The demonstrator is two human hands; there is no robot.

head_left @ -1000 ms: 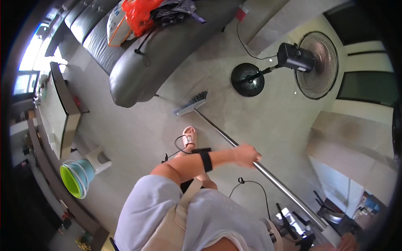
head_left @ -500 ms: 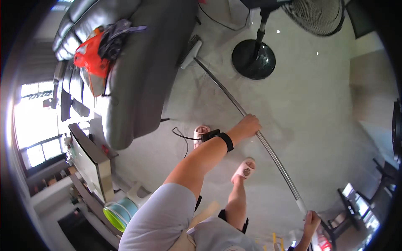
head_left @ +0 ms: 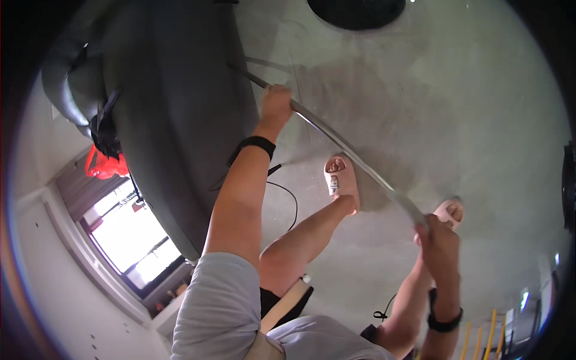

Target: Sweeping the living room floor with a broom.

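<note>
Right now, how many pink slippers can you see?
2. The left slipper shows just left of the metal pole; the right slipper shows just beyond the right hand, which hides part of it.

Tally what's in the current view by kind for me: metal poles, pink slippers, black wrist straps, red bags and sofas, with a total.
Metal pole: 1
Pink slippers: 2
Black wrist straps: 2
Red bag: 1
Dark sofa: 1
Total: 7
</note>
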